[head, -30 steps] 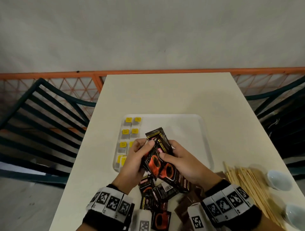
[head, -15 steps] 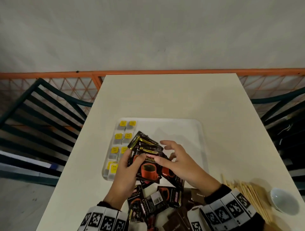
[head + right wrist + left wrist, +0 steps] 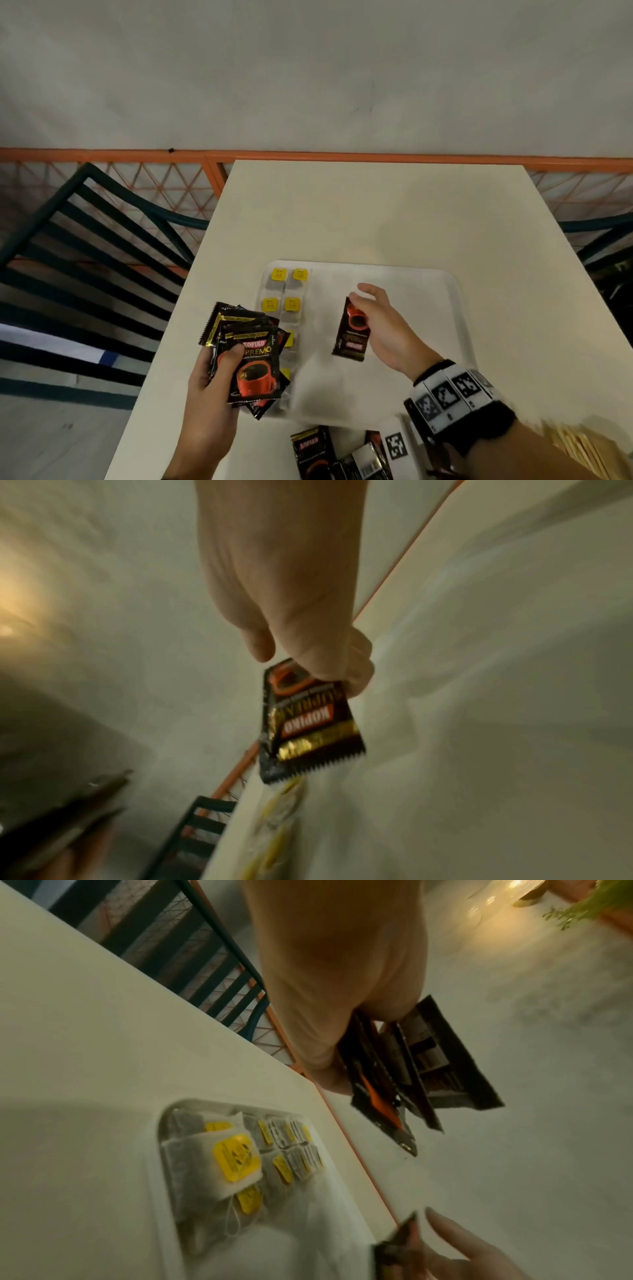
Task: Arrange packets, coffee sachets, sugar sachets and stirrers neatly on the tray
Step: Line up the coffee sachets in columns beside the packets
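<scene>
My left hand (image 3: 219, 373) grips a fanned stack of black coffee sachets (image 3: 251, 356) over the near left corner of the white tray (image 3: 455, 308); the same stack (image 3: 421, 1066) shows in the left wrist view. My right hand (image 3: 373, 322) pinches a single black coffee sachet (image 3: 352, 330) by its top and holds it just above the tray's middle; in the right wrist view that sachet (image 3: 308, 721) hangs below the fingers. Tea bags with yellow tags (image 3: 289, 291) lie in two columns along the tray's left side.
More coffee sachets (image 3: 315, 452) lie on the cream table (image 3: 376, 212) in front of the tray. Wooden stirrers (image 3: 575, 445) lie at the near right. Dark green chairs (image 3: 85, 246) stand on both sides, and an orange railing (image 3: 342, 157) runs behind.
The hands have parted. My right hand took one sachet out of the stack and carried it right over the tray's middle. My left hand drew the rest back to the left.
</scene>
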